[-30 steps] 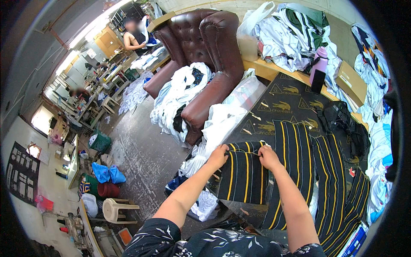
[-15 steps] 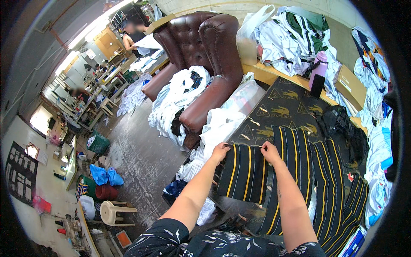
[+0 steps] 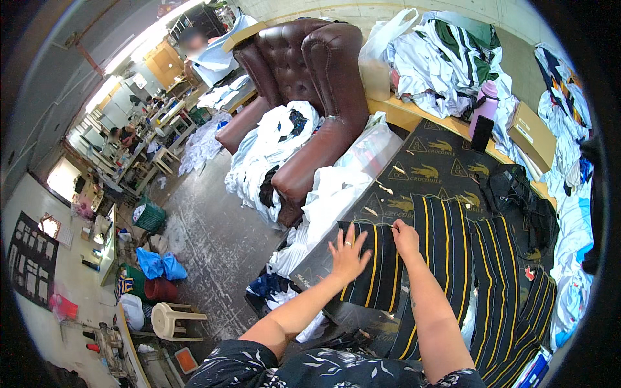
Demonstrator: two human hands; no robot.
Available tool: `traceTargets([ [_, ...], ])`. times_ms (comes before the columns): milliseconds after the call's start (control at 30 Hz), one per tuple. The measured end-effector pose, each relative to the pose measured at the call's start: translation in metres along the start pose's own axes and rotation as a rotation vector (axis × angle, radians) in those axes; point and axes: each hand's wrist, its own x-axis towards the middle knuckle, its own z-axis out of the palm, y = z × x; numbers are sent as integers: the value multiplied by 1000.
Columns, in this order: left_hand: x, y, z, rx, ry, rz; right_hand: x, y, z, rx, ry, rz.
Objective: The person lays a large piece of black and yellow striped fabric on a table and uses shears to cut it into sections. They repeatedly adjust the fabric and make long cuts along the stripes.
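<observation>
A small black fabric panel with yellow and pale stripes [image 3: 383, 271] lies on the dark printed table covering [image 3: 424, 155]. Flat over its left side rests my left hand [image 3: 349, 255], fingers spread and a ring on one of them. My right hand [image 3: 405, 239] pinches the panel's upper right corner. Just to the right lies a longer striped panel [image 3: 443, 236], partly under my right forearm. Beyond it are another striped panel [image 3: 495, 258] and a rumpled striped piece [image 3: 535, 307] at the table's right side.
A maroon armchair [image 3: 297, 71] heaped with white cloth [image 3: 275, 149] stands beyond the table's left edge. A purple bottle [image 3: 486, 103], black phone [image 3: 480, 133], cardboard box [image 3: 532, 136] and black bag [image 3: 517, 194] line the far right. Behind, a person handles white cloth [image 3: 217, 58].
My left hand has let go of the panel's upper left corner and moved down onto its surface, fingers spreading. The right hand stays at the other corner. The person behind has raised the white cloth.
</observation>
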Motion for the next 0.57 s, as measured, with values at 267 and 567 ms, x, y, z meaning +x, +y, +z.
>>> traceTargets([
  [267,-43,-10,10,111,-171,35,-34,-3,-40,118,232,-11],
  [567,-36,-1,24,103,-72,30,-218,125,-95,-329,133,149],
])
